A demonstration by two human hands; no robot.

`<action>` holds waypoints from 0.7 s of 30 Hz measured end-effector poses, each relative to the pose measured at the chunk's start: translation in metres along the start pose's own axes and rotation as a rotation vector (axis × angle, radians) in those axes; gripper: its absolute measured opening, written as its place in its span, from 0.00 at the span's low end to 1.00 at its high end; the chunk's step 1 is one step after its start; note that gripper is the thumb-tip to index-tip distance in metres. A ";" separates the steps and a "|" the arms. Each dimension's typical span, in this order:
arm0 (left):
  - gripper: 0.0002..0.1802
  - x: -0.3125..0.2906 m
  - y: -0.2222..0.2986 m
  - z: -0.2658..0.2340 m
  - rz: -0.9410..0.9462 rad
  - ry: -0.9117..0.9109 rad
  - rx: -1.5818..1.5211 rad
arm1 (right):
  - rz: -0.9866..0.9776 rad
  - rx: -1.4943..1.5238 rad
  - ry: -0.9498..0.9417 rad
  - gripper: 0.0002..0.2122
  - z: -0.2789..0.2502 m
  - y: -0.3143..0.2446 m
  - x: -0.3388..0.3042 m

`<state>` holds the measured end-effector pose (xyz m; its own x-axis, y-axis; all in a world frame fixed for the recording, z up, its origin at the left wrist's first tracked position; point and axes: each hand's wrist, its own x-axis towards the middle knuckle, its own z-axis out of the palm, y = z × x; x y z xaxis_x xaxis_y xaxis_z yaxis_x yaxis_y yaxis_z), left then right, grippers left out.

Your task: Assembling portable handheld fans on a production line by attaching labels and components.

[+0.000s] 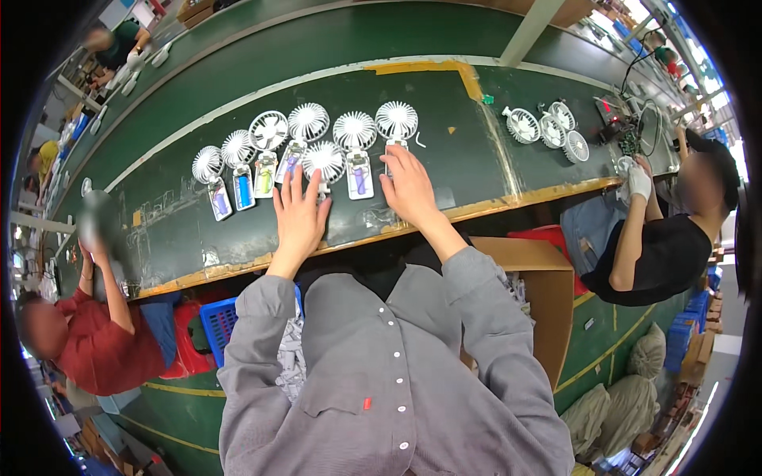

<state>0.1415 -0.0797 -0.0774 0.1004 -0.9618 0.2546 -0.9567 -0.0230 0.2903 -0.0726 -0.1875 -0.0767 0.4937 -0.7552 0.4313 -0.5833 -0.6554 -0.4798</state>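
A row of several white handheld fans with round caged heads lies on the green workbench (238, 238) before me. Their handles are uncovered and show coloured cells, such as a blue cell (244, 187) and a purple cell (359, 181). My left hand (302, 216) has its fingers spread over the handle end of a middle fan (324, 161), beside a fan with a purple cell (309, 122). My right hand (409, 189) reaches the rightmost fan (396, 119), its fingers apart over that handle and hiding most of it. A small white bent piece (421, 140) lies beside it.
More white fans (548, 127) lie to the right, near a co-worker's gloved hand (638, 182) and some cables. Another person in red (111, 349) sits at the left. A cardboard box (548, 309) and a blue crate (219, 324) stand below the bench edge.
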 end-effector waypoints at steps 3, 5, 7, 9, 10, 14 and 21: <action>0.31 0.014 0.008 0.013 -0.056 0.065 -0.018 | -0.029 0.018 0.040 0.14 -0.008 0.010 -0.008; 0.31 0.026 0.017 0.018 -0.100 0.082 -0.014 | -0.029 0.029 0.046 0.14 -0.012 0.017 -0.012; 0.34 0.029 0.032 0.020 -0.099 0.117 -0.012 | -0.030 0.048 0.067 0.15 -0.016 0.025 -0.017; 0.35 0.031 0.052 0.017 -0.038 0.164 -0.060 | 0.017 0.060 0.084 0.16 -0.021 0.032 -0.025; 0.34 0.035 0.061 0.020 0.017 0.182 -0.117 | 0.063 0.071 0.096 0.18 -0.024 0.035 -0.030; 0.31 0.052 0.093 0.023 0.203 0.192 -0.375 | 0.224 0.015 0.236 0.25 -0.030 0.040 -0.041; 0.25 0.042 0.153 0.025 0.257 0.055 -0.715 | 0.343 -0.120 0.248 0.21 -0.039 0.070 -0.042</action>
<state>-0.0073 -0.1307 -0.0456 -0.0702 -0.8978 0.4347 -0.5436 0.3998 0.7380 -0.1598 -0.2007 -0.0984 0.0969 -0.8928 0.4399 -0.7644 -0.3498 -0.5416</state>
